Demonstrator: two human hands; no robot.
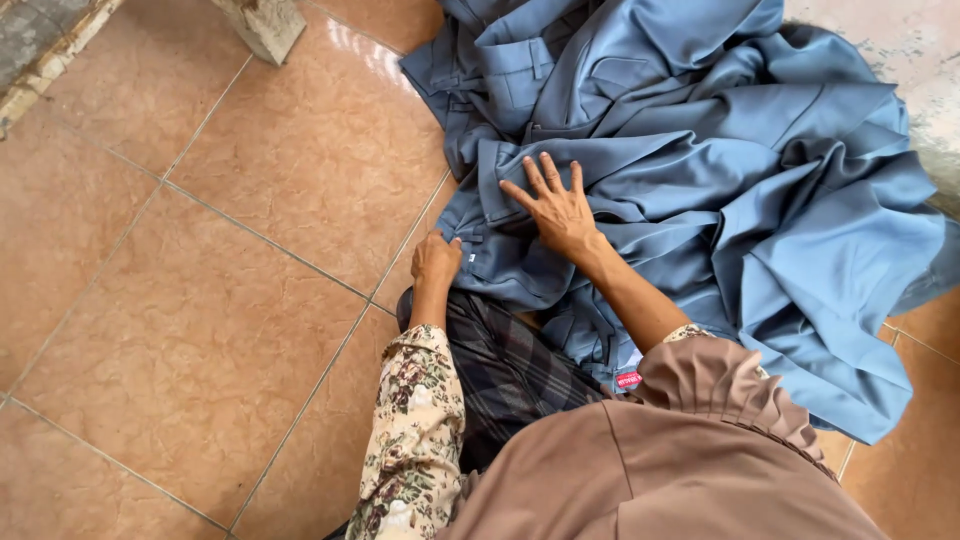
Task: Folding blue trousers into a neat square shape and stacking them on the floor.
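The blue trousers (520, 240) lie on top of a heap of blue garments (760, 200) spread over the tan tiled floor (200, 300), just ahead of your knees. Your right hand (556, 208) rests flat on them, fingers spread apart. Your left hand (436, 258) has its grip pinched together on the waistband edge, just beside your dark checked skirt (510, 370).

The blue garments (700, 170) are smooth woven cloth with a faint sheen, the floor (200, 330) is glossy marbled tile, the sleeve (415, 430) matt floral cotton.
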